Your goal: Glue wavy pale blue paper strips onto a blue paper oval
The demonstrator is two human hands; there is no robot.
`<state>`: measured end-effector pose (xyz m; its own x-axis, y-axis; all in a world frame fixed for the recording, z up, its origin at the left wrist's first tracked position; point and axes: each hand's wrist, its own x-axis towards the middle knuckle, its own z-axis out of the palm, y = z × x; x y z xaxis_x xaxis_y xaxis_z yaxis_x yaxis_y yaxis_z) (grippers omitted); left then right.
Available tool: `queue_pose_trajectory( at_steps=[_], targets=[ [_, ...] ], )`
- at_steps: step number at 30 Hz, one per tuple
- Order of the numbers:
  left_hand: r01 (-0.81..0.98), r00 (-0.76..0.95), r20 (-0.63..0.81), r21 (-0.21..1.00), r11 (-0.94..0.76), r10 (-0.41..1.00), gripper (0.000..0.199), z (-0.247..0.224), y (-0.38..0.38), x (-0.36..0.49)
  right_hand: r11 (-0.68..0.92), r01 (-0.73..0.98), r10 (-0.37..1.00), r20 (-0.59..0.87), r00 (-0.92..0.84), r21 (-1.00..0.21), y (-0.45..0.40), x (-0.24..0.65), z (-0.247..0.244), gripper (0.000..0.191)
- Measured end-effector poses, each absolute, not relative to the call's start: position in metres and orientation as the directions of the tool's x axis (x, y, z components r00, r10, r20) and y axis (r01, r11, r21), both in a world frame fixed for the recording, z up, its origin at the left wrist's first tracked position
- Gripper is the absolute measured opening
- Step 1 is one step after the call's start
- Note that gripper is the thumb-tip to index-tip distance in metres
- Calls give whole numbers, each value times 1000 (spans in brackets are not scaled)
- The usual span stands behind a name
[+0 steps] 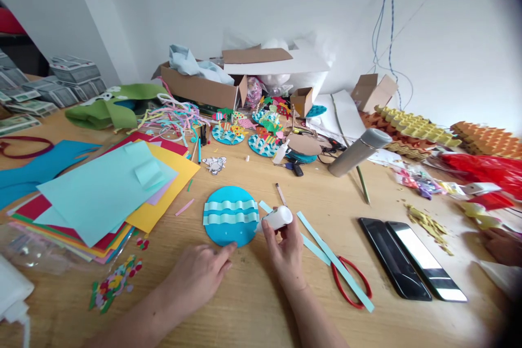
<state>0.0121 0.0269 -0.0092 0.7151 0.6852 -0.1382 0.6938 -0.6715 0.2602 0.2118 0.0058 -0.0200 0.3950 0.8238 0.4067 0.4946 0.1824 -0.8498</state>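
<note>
A round blue disc (230, 235) lies flat on the table, with two wavy light-blue paper strips (230, 211) across it and small white dots on its lower part. My left hand (203, 269) rests at the disc's lower edge, its index finger stretched out and touching it, nothing held. In my right hand (285, 250) is a white glue bottle (279, 218), tipped with its nozzle end toward the disc's right edge. Flat light-blue paper strips (322, 244) lie right of that hand, one over red-handled scissors (353, 288), whose blades are mostly hidden. A pen (281, 194) lies beyond the bottle.
Stacked coloured paper (101, 190) and paper scraps (116, 283) lie to the left. Two phones (408, 258) and a grey flask (359, 152) are on the right. Finished-looking fish discs (228, 135) and cardboard boxes (199, 84) stand behind. Another person's hand (503, 244) shows at far right.
</note>
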Motion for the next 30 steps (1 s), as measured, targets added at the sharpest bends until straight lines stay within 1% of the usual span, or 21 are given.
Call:
queue_pose_trajectory(
  at_steps=[5,9,12,15,18,22,24,27,30],
  targets=[
    [692,718,-154,259,-673,679,38,-6,27,12,176,268,784,299,544,-947,7,214,-27,34],
    [685,725,-166,275,-674,669,39,-4,27,11,170,77,730,178,660,-983,11,215,-20,35],
    [679,729,-159,299,-671,666,42,-4,26,10,183,-41,745,111,658,-982,15,214,-10,34],
    [676,730,-146,298,-674,668,45,-3,22,10,163,-112,797,63,601,-980,18,206,1,37],
    [669,740,-151,269,-693,656,47,0,17,11,121,-90,837,53,545,-989,19,189,10,39],
    [663,747,-164,260,-702,644,48,9,13,14,100,49,901,111,420,-994,19,163,10,37],
    [662,747,-171,267,-700,642,41,12,12,14,99,141,921,144,363,-985,17,153,4,36],
    [643,764,-174,285,-711,621,29,13,12,13,86,284,926,182,331,-955,15,146,-9,32],
    [640,766,-163,281,-716,621,25,10,11,13,70,357,926,194,324,-931,14,146,-16,30]
  ],
)
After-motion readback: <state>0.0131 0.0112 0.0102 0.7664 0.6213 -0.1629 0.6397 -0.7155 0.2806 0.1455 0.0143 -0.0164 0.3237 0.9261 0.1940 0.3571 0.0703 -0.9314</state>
